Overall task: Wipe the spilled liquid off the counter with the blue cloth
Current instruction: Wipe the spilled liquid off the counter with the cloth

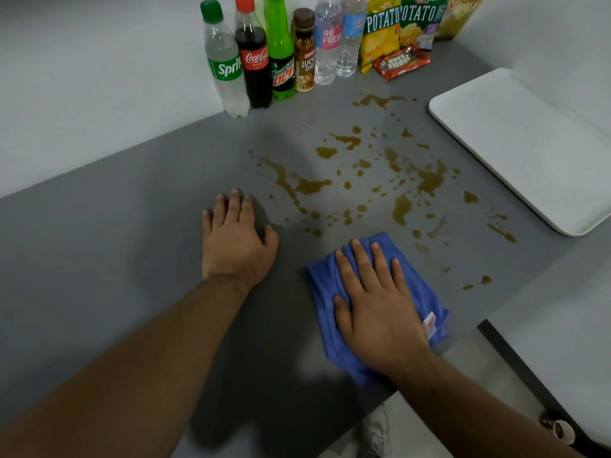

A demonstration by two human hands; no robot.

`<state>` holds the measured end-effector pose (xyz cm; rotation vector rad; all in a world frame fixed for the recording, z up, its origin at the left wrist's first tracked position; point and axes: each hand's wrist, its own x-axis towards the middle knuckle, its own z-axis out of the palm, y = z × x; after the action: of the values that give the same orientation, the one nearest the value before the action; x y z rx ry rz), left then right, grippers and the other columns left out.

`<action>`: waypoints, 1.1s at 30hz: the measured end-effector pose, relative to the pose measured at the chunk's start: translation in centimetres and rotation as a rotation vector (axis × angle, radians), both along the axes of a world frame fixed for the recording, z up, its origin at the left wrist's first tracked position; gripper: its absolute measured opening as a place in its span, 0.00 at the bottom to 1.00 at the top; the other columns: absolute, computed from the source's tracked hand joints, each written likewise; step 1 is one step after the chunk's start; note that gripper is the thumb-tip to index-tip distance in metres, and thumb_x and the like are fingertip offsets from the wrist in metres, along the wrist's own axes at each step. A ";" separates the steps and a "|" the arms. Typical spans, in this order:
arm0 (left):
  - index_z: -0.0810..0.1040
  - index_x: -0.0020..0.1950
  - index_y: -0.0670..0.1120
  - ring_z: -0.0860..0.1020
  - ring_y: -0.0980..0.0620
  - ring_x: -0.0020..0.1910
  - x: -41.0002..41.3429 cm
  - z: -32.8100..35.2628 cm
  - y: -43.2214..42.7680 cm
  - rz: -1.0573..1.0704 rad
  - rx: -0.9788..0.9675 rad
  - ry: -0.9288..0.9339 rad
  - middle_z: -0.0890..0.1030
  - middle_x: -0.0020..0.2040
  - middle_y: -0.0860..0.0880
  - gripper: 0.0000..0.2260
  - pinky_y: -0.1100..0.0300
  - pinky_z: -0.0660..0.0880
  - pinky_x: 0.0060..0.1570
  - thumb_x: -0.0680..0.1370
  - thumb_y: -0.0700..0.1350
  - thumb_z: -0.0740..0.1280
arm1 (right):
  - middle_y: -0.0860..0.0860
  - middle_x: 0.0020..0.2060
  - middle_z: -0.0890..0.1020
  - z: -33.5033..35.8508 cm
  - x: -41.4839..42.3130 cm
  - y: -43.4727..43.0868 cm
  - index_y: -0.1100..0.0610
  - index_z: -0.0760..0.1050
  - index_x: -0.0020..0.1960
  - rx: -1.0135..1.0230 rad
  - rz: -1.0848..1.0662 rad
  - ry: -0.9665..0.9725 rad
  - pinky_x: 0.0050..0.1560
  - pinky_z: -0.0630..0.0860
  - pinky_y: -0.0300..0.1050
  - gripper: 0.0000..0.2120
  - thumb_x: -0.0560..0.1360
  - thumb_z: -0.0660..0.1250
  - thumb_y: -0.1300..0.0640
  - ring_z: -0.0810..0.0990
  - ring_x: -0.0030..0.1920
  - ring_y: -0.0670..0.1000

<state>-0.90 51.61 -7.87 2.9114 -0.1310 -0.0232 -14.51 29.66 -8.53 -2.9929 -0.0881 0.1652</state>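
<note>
Brown spilled liquid [401, 208] lies in puddles and drops across the middle and right of the grey counter [132, 226]. A folded blue cloth [322, 292] lies flat near the counter's front edge, just below the spill. My right hand [373, 299] presses on the cloth with straight, spread fingers. My left hand [234, 239] rests palm down on the bare counter to the left of the cloth, its fingers slightly bent, holding nothing.
A row of bottles stands at the back: Sprite [224, 64], Coca-Cola [253, 57], Mountain Dew [281, 54], a brown drink [304, 54] and two water bottles [337, 41]. Snack bags [380, 31] stand beside them. A white tray [529, 143] lies at the right.
</note>
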 end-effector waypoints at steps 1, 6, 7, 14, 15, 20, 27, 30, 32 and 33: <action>0.59 0.83 0.43 0.53 0.40 0.84 0.0 0.0 0.0 -0.002 0.004 0.002 0.58 0.84 0.43 0.36 0.39 0.49 0.82 0.78 0.60 0.50 | 0.54 0.84 0.52 -0.1 0.2 0.4 0.50 0.50 0.84 0.005 0.016 0.002 0.81 0.47 0.64 0.32 0.84 0.44 0.39 0.44 0.83 0.58; 0.62 0.82 0.42 0.55 0.39 0.83 0.1 -0.3 0.1 0.001 0.004 -0.022 0.60 0.84 0.42 0.36 0.39 0.51 0.82 0.78 0.59 0.53 | 0.51 0.84 0.50 -0.3 4.6 0.9 0.48 0.50 0.84 0.021 0.095 0.012 0.81 0.41 0.60 0.33 0.83 0.43 0.36 0.43 0.83 0.55; 0.63 0.82 0.42 0.56 0.39 0.83 0.1 -0.3 0.1 0.005 -0.001 -0.028 0.61 0.83 0.41 0.36 0.39 0.51 0.82 0.78 0.59 0.54 | 0.51 0.84 0.50 -0.3 5.7 0.7 0.48 0.50 0.84 0.020 0.091 0.007 0.81 0.42 0.59 0.33 0.83 0.44 0.36 0.44 0.83 0.55; 0.69 0.78 0.40 0.63 0.36 0.80 -0.1 -0.2 0.0 0.010 -0.024 -0.094 0.67 0.80 0.40 0.34 0.37 0.57 0.80 0.77 0.58 0.55 | 0.50 0.84 0.52 -0.5 6.8 -0.4 0.46 0.52 0.84 0.017 -0.052 -0.041 0.81 0.43 0.58 0.31 0.84 0.45 0.36 0.46 0.83 0.55; 0.69 0.78 0.40 0.63 0.36 0.80 -0.1 -0.2 0.0 0.010 -0.026 -0.097 0.68 0.80 0.40 0.34 0.37 0.57 0.80 0.77 0.58 0.55 | 0.50 0.84 0.51 -0.5 6.0 -0.4 0.45 0.51 0.84 0.013 -0.067 -0.036 0.81 0.43 0.59 0.31 0.84 0.44 0.35 0.45 0.83 0.55; 0.69 0.78 0.40 0.63 0.36 0.80 0.0 -0.2 -0.2 0.018 -0.040 -0.097 0.68 0.80 0.40 0.34 0.36 0.57 0.80 0.76 0.57 0.58 | 0.50 0.84 0.46 -0.2 2.2 1.1 0.45 0.44 0.84 0.015 -0.051 0.019 0.81 0.42 0.62 0.35 0.83 0.41 0.30 0.39 0.83 0.54; 0.69 0.78 0.41 0.62 0.37 0.80 0.2 -0.3 -0.1 0.023 -0.060 -0.084 0.67 0.80 0.41 0.34 0.38 0.55 0.81 0.76 0.57 0.59 | 0.50 0.84 0.46 0.1 5.9 2.1 0.47 0.47 0.84 0.048 0.124 0.033 0.81 0.40 0.60 0.36 0.82 0.42 0.30 0.38 0.83 0.54; 0.67 0.79 0.43 0.60 0.40 0.82 0.3 -0.2 -0.1 0.030 -0.062 -0.051 0.65 0.81 0.43 0.35 0.40 0.53 0.82 0.76 0.59 0.57 | 0.48 0.84 0.48 0.6 7.7 1.0 0.45 0.48 0.84 0.053 0.119 0.032 0.81 0.42 0.60 0.36 0.81 0.44 0.30 0.41 0.83 0.54; 0.65 0.80 0.44 0.59 0.41 0.82 0.3 -0.1 0.0 0.033 -0.061 -0.033 0.64 0.82 0.44 0.35 0.41 0.52 0.82 0.76 0.60 0.56 | 0.49 0.84 0.47 0.5 7.0 0.4 0.45 0.48 0.84 0.045 0.094 0.036 0.81 0.43 0.61 0.36 0.81 0.43 0.29 0.41 0.83 0.54; 0.65 0.80 0.45 0.58 0.41 0.82 0.3 0.0 0.0 0.038 -0.064 -0.026 0.63 0.82 0.44 0.35 0.41 0.52 0.82 0.76 0.60 0.56 | 0.49 0.84 0.46 0.3 6.2 0.1 0.45 0.46 0.84 0.035 0.080 0.044 0.81 0.42 0.61 0.36 0.81 0.41 0.29 0.40 0.83 0.54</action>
<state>-0.61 51.60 -7.85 2.8504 -0.0798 0.0251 -8.34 29.80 -8.19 -2.9510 -0.2047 0.2353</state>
